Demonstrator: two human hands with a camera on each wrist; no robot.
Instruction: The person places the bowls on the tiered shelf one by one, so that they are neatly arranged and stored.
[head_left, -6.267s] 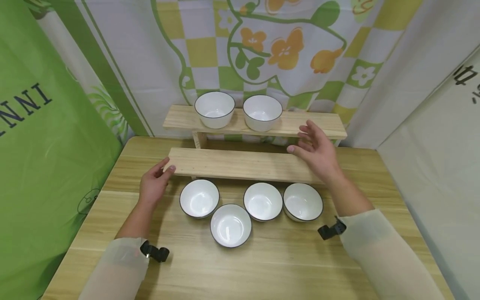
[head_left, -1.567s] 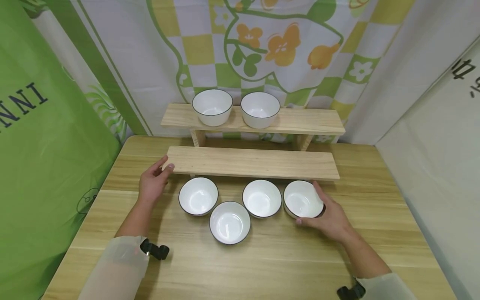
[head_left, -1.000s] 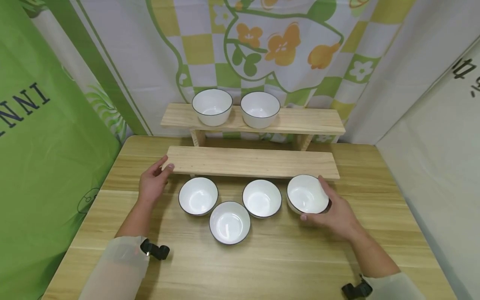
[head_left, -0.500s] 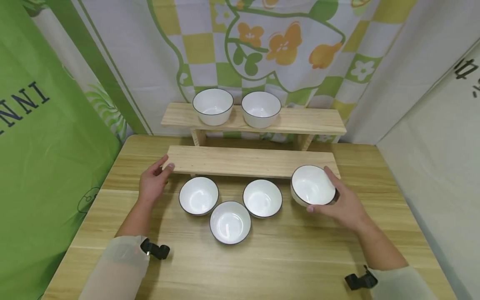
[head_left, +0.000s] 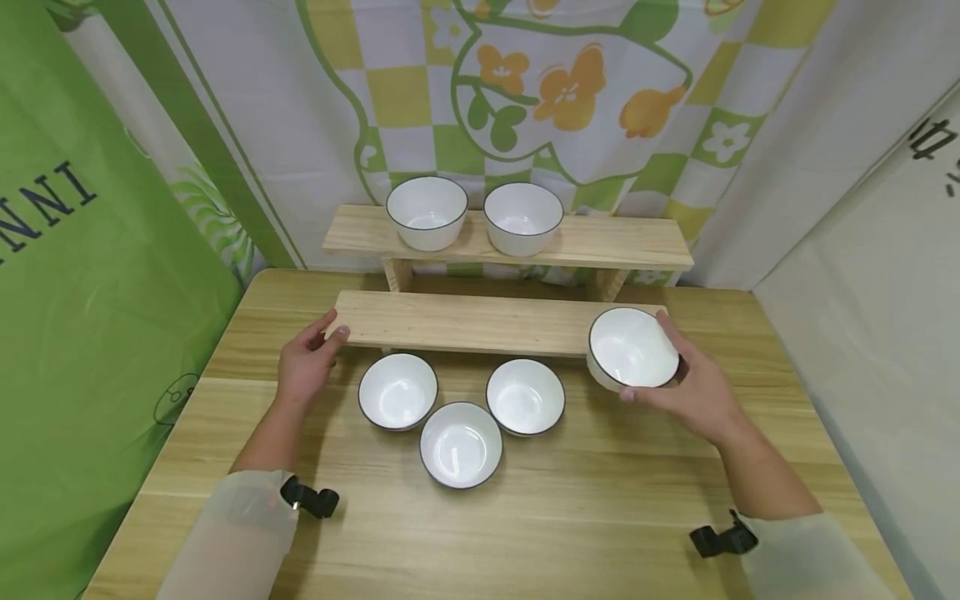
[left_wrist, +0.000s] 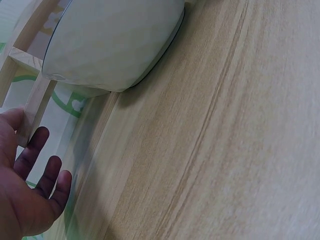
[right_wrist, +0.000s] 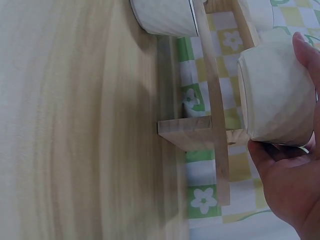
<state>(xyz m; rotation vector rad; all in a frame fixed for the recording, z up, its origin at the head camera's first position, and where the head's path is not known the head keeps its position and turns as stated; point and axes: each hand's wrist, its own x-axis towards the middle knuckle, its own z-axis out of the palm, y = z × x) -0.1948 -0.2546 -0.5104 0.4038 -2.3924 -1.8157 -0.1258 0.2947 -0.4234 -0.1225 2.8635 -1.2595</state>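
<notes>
White with a dark rim, one bowl (head_left: pixel 632 347) is in my right hand (head_left: pixel 697 392), thumb and fingers curled round its side, raised at the right end of the lower wooden shelf (head_left: pixel 465 323), its base apart from the board. My left hand (head_left: pixel 306 367) pinches that shelf's left end. Three matching bowls (head_left: pixel 461 446) stand on the table (head_left: pixel 525 542), two more on the upper shelf (head_left: pixel 622 239).

The head view looks forward and down from above the tabletop (head_left: pixel 525 533) and rack (head_left: pixel 480 325); wrist views sit low, close, rolled sideways, the left sharing the rack's left end with it, the right its right end
</notes>
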